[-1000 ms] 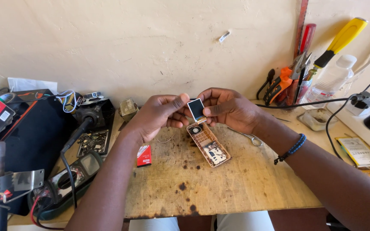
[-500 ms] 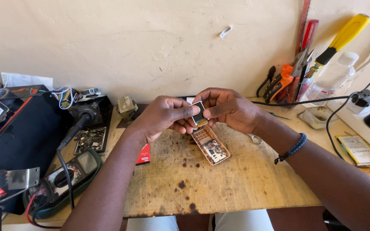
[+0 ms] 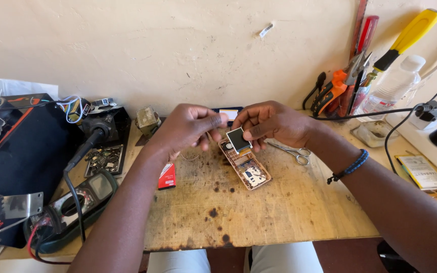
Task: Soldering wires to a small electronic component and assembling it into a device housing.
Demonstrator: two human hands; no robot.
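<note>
The right hand point(image 3: 274, 124) pinches a small square display panel point(image 3: 238, 139) between thumb and fingers, holding it tilted just above the top end of an opened phone body point(image 3: 245, 166). The phone body lies flat on the scarred wooden board point(image 3: 249, 212), internals facing up. The left hand point(image 3: 188, 126) is closed loosely, fingertips curled near the panel's left edge; whether it grips anything, such as a fine tool or a ribbon, cannot be told, as the fingers cover that spot.

Judgement on the step in hand: the panel appears to be handled at its seat on the phone frame. Good practice is to hold it by the edges only, keep the tilt shallow so any flex connector below is not strained, and steady the frame with 1 hand while the other guides the panel.

Nearby: tweezers or small scissors point(image 3: 292, 150) lie just beside the right wrist, a red flat packet point(image 3: 167, 176) sits left of the phone, and a multimeter point(image 3: 79, 205) rests at the board's left edge. A tool cluster point(image 3: 352, 81) stands against the wall.

Limits of view: the junction between panel and frame is hidden by both hands. The dark device point(image 3: 228, 111) behind the hands is mostly covered. Equipment at the left edge is cut off.
</note>
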